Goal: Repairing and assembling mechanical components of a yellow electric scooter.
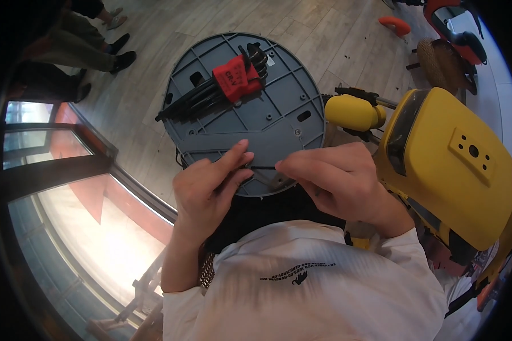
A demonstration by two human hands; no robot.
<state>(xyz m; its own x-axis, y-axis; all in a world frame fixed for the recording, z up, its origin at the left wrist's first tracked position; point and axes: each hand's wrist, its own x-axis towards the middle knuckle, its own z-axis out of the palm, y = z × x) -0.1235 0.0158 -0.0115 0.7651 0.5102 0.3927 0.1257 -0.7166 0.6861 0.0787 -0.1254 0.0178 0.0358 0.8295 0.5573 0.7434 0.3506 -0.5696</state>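
My left hand point(202, 190) is bent over the near edge of a round grey ribbed plastic plate point(210, 139), its thumb and fingertips drawn close together. Whatever lies between them is too small to make out. Facing it from the right, my right hand point(344, 182) has its fingers curled into a pinch, and a small gap separates the two hands. I cannot see what, if anything, the right fingertips hold. Farther up the plate lies a set of black hex keys point(190, 105) in a red holder point(231, 79), touched by neither hand.
Close on the right stands a yellow machine point(449, 153) with a rounded yellow part point(352, 112) beside the plate. A woven stool point(438, 68) and an orange curved object point(393, 25) are at the far right. People's legs point(77, 45) show far left, above a glass-panelled frame point(57, 170).
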